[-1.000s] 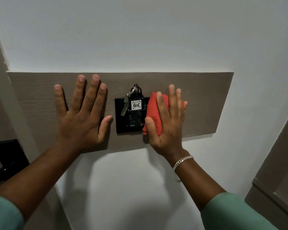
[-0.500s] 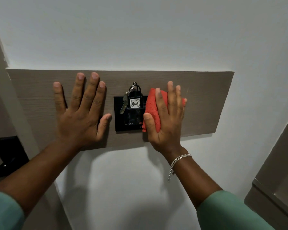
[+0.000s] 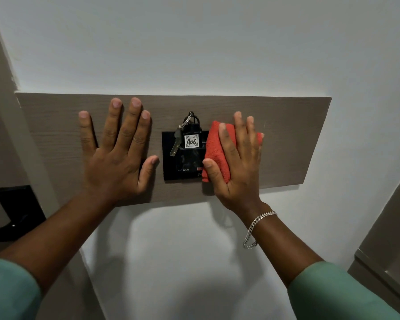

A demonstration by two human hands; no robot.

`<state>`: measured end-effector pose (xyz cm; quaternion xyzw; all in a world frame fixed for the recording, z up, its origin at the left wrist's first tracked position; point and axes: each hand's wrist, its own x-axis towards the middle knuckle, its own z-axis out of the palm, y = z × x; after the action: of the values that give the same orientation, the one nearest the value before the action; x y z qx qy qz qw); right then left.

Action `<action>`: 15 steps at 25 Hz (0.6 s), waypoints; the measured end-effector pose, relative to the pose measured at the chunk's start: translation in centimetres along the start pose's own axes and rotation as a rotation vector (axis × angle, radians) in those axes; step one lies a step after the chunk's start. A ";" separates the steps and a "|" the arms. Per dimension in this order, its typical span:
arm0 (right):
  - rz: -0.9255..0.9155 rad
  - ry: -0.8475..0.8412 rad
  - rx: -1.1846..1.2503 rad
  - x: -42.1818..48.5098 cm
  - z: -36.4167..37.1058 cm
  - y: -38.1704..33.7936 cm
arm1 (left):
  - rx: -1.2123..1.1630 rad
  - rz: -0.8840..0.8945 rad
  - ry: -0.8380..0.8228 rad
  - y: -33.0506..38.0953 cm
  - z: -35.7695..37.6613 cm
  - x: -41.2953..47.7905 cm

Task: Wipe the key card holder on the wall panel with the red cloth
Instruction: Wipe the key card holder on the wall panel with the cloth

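Nearest the camera, two green sleeves (image 3: 7, 289) are cut off by the lower frame edge; a silver bracelet (image 3: 256, 227) hangs at the right wrist. The left hand (image 3: 116, 162) lies flat with fingers spread on the wall panel (image 3: 291, 144), left of the key card holder (image 3: 183, 162) and gripping nothing, its thumb tip just beside the holder's edge. The right hand (image 3: 238, 165) presses the folded red cloth (image 3: 216, 151) flat against the holder's right edge — the holder's right side is hidden beneath cloth and palm. A key (image 3: 174, 144) and a tag marked 406 (image 3: 191, 141) hang over the holder's upper half; the small print near its base is hard to read. The grey-brown panel sits on a white wall (image 3: 194, 42). Far left of the holder, a dark door handle (image 3: 14, 211) is partly cut off. Compared with a second earlier, the cloth sits slightly further left over the holder — the left hand's placement is unchanged.
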<state>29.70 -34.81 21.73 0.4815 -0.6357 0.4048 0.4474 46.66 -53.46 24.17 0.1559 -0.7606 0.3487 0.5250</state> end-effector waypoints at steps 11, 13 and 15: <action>0.050 0.010 -0.001 0.0 -0.2 -0.4 | 0.003 0.001 0.002 0.1 0.0 -0.1; 0.006 -0.015 -0.016 -0.9 -0.1 -0.5 | 0.001 0.001 0.002 0.1 0.0 0.0; -0.074 -0.061 -0.038 -1.9 -0.7 0.4 | 0.011 0.001 0.006 0.0 -0.1 0.0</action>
<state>29.71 -33.58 20.07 0.5081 -0.6383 0.3613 0.4515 46.70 -53.43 24.21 0.1574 -0.7572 0.3537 0.5261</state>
